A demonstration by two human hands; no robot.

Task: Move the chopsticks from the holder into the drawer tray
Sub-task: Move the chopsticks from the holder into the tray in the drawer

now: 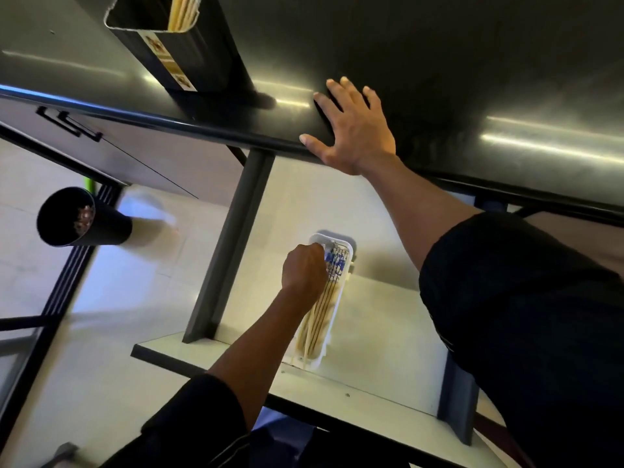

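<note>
Far left, one black bin (111, 228) stands on the floor, clear of the work. One black holder (189, 59) stands upright on the table (439, 62) near its front edge. The holder chopsticks (184, 11) are cut off by the frame: at least four pale shafts, exact number not determinable. So the task is judged part done. Below, one pale drawer (381, 332) carries one white tray (334, 236). The tray chopsticks (320, 315) lie lengthwise in it, roughly six to eight, too closely packed for a firm count. The left hand (304, 270) is down in the tray, fingers curled over the blue-patterned ends of that bundle. It appears to grip them, though the fingertips are hidden behind the knuckles. The right hand (351, 130) lies flat on the table edge, fingers spread, holding nothing, seemingly bracing the lean.

Risks noted:
- One or two tips appear to poke over the tray's near rim. If they are let go carelessly, they could slide out onto the drawer.
- The tray is light and could shift if the hand drags on leaving.
- The holder is tall and close to the edge, so a hasty reach for the rest could tip it and scatter sticks to the floor.
</note>
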